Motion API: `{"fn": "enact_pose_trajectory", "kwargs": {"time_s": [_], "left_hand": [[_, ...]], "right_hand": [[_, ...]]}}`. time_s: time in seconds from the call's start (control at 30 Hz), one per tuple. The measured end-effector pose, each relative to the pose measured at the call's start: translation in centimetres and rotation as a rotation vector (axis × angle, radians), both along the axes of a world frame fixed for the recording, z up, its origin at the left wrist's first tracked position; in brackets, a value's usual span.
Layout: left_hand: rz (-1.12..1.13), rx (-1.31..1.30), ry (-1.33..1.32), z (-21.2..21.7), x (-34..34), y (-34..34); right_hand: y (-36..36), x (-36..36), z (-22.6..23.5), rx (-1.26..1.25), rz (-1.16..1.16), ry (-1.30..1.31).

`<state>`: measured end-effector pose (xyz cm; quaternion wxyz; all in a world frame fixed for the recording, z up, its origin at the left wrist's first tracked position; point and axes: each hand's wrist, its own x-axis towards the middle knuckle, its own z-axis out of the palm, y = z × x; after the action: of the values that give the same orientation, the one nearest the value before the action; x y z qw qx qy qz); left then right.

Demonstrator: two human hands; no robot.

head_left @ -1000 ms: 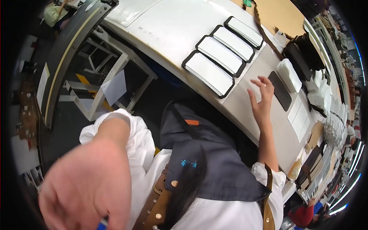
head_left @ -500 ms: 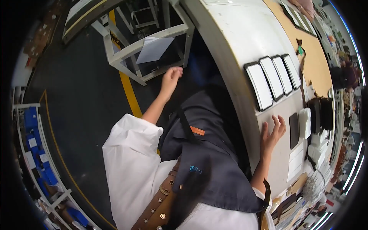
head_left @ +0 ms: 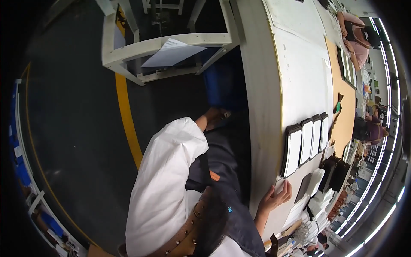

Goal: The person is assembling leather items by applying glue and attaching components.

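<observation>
My left hand (head_left: 215,118) reaches below the table's edge, in shadow beside a dark blue surface (head_left: 223,88). Its fingers are too dim to show what they hold, if anything. My right hand (head_left: 277,198) rests at the edge of the white table (head_left: 302,60), with its fingers apart, slightly bent and nothing in them. Just beyond its fingertips lies the nearest (head_left: 293,150) of several stacks of dark-edged, white-topped rectangular pieces, set in a row. A flat dark rectangle (head_left: 303,188) lies to the right of this hand.
A pale metal frame (head_left: 167,46) stands left of the table, with a white paper sheet (head_left: 175,55) on it. Dark stacks (head_left: 332,173) and white bundles (head_left: 316,181) lie farther right. Across the table a person in pink (head_left: 357,40) is at work. A yellow line (head_left: 125,113) crosses the floor.
My left hand has gone from over the floor to low beside the table, by the blue surface. My right hand stays near the stacks, now lower at the table's edge. The view has turned.
</observation>
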<state>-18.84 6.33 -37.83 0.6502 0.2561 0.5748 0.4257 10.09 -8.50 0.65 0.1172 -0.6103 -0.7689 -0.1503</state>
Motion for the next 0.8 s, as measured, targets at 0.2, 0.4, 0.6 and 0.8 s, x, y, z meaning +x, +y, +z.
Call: {"fn": "enact_pose_trajectory", "kwargs": {"time_s": [0.2, 0.4, 0.6, 0.8], "left_hand": [[-0.496, 0.035, 0.61, -7.8, -1.1, 2.7], [-0.552, 0.102, 0.802, -10.3, -1.7, 7.9], [-0.388, -0.069, 0.622, -13.6, -7.7, 12.3], [-0.25, -0.181, 0.466, -12.8, -7.5, 8.0]], "right_hand": [[1.1, -1.0, -0.1, -0.033, 0.045, 0.048], [1.0, -0.6, -0.1, -0.043, 0.01, 0.026], [1.0, -1.0, 0.0, -0.045, 0.03, 0.05], [0.7, -1.3, 0.5, -0.018, 0.007, 0.06]]}}
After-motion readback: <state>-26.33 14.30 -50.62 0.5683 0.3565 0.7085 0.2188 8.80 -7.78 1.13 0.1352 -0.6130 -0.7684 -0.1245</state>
